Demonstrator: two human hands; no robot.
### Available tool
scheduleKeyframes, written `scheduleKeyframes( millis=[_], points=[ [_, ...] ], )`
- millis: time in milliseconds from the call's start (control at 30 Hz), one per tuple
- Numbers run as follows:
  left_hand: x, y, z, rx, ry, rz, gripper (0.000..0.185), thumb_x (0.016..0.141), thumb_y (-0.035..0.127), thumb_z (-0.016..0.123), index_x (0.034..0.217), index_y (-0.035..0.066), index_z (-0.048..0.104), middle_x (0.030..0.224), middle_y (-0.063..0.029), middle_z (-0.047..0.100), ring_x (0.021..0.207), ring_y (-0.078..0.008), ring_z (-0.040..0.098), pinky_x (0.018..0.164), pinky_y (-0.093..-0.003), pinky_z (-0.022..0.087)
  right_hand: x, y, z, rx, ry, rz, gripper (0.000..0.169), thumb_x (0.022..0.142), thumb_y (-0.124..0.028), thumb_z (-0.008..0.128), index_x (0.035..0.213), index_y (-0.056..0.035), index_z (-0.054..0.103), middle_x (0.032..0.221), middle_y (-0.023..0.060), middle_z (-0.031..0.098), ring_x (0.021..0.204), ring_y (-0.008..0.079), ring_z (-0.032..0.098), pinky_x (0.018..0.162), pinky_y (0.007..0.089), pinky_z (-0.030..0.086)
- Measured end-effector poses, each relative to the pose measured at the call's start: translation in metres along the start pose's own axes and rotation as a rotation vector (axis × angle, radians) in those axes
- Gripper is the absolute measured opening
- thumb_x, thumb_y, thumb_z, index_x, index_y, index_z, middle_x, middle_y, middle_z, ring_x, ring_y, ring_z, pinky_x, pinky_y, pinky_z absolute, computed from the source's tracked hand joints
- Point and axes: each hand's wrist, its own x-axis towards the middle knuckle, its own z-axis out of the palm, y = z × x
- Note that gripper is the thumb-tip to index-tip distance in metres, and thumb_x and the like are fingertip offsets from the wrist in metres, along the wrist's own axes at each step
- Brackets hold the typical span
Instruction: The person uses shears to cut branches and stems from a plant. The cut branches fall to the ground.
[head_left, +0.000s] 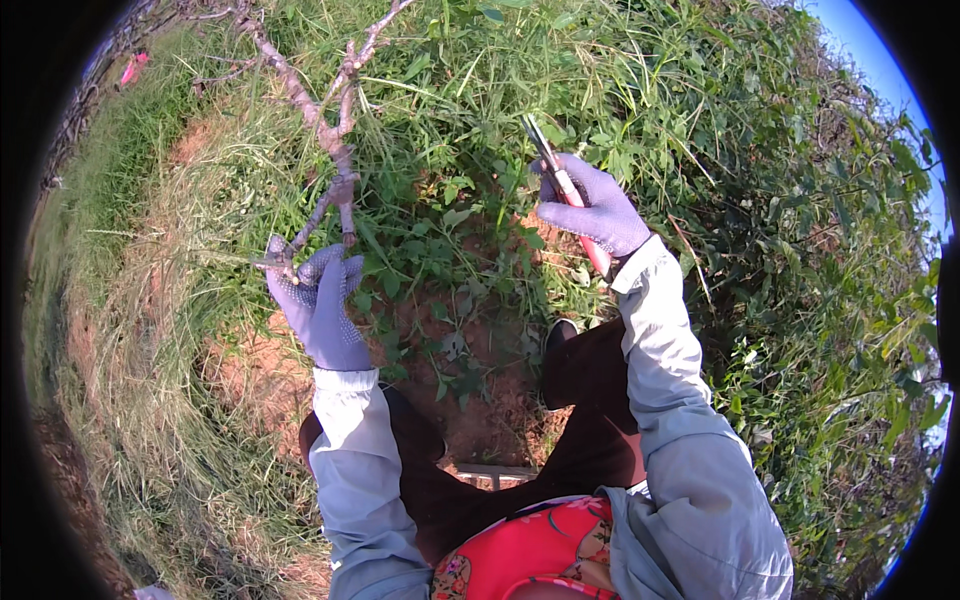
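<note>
My left hand (319, 300), in a purple dotted work glove, grips the lower end of a bare, knobbly tree branch (337, 161) at a thin side twig. One cut-looking stub of the branch ends just above the fingers. From there the branch forks upward to the top of the picture. Off to the right, my right hand (592, 206), gloved the same way, is closed around a pair of pruning shears (574, 196) with red handles. Their metal blades point up and left, apart from the branch. Whether the blades are open is unclear.
Green weeds and grass (450, 225) grow over reddish soil (480, 420) in front of me. Dense leafy vines (810, 262) stand along the right side. Dry grass (150, 375) covers the left. A pink object (133, 69) lies at the upper left. My shoe (561, 334) shows below the shears.
</note>
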Motion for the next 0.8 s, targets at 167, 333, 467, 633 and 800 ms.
scheduleKeyframes(
  millis=[167,333,467,633,800],
  points=[
    [0.002,-0.002,0.002,-0.025,0.023,0.004,0.068,0.086,0.002,0.061,0.142,0.007,0.025,0.098,-0.0155,0.063,0.077,-0.0244,0.066,0.069,-0.0318,0.055,-0.002,0.027,-0.016,-1.117,-0.115,0.222,0.064,0.065,-0.051,0.075,0.111,-0.0092,0.058,0.104,0.0176,0.061,0.098,0.0356,0.061,0.084,0.0433,0.049],
    [0.002,-0.003,0.001,-0.011,0.018,0.021,0.067,0.086,0.004,0.062,0.141,0.007,0.024,0.096,-0.0154,0.064,0.076,-0.0242,0.067,0.068,-0.031,0.055,0.005,0.034,-0.011,-1.142,0.011,0.311,0.067,0.066,-0.051,0.075,0.113,-0.0066,0.057,0.106,0.0172,0.061,0.097,0.0351,0.062,0.084,0.0419,0.049],
    [-0.001,0.0,0.004,-0.003,0.014,-0.023,0.065,0.087,0.0,0.056,0.143,0.009,0.023,0.097,-0.0124,0.064,0.079,-0.0208,0.065,0.073,-0.0315,0.052,0.024,0.041,-0.006,-1.147,0.039,0.378,0.07,0.068,-0.053,0.073,0.117,-0.0047,0.056,0.11,0.0164,0.061,0.099,0.0326,0.063,0.085,0.0405,0.05],
    [0.003,-0.006,-0.002,0.0,0.011,0.025,0.067,0.087,0.003,0.059,0.143,0.008,0.022,0.098,-0.0153,0.064,0.078,-0.024,0.066,0.07,-0.0324,0.054,0.031,0.049,-0.003,-1.014,0.021,0.276,0.057,0.069,-0.047,0.074,0.108,-0.0085,0.059,0.093,0.015,0.067,0.089,0.0341,0.065,0.077,0.0426,0.05],
    [0.004,-0.006,-0.005,-0.005,0.01,0.027,0.068,0.087,0.004,0.061,0.143,0.008,0.022,0.099,-0.0169,0.064,0.077,-0.0257,0.067,0.068,-0.0325,0.055,0.03,0.047,-0.003,-0.986,0.116,0.253,0.048,0.07,-0.045,0.073,0.099,-0.0083,0.06,0.085,0.0158,0.067,0.081,0.0363,0.065,0.072,0.0438,0.05]
  ],
)
